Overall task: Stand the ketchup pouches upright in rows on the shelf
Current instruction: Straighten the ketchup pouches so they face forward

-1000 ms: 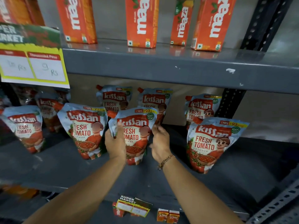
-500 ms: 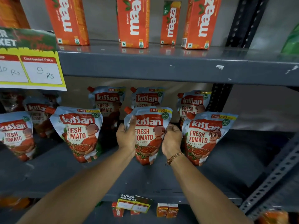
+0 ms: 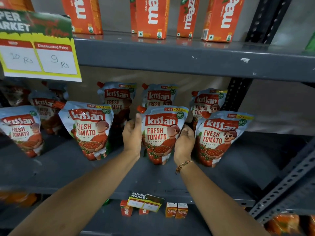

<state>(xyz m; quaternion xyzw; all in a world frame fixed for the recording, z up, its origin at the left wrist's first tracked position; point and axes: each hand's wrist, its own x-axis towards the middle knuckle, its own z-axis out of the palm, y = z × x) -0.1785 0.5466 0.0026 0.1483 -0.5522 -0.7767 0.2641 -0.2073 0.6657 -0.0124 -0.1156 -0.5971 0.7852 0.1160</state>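
Observation:
Several Kissan ketchup pouches stand upright in two rows on the grey middle shelf [image 3: 71,169]. The middle front pouch [image 3: 161,133] is held between both hands: my left hand [image 3: 132,135] presses its left edge and my right hand [image 3: 185,142] cups its right edge. It stands close beside the right front pouch [image 3: 219,137]. Another front pouch [image 3: 88,128] stands to the left, and one more [image 3: 20,130] at the far left. Back-row pouches [image 3: 117,99] [image 3: 159,96] [image 3: 208,103] stand behind, partly hidden.
Orange Maaza cartons [image 3: 150,16] line the upper shelf. A yellow price tag [image 3: 39,55] hangs at the upper left. A slotted upright [image 3: 237,92] borders the right side. Small juice boxes [image 3: 176,210] and a tag [image 3: 144,201] sit on the lower shelf.
The held pouch has shifted to the right, nearer the right front pouch, with both hands staying on its sides. The view has moved closer.

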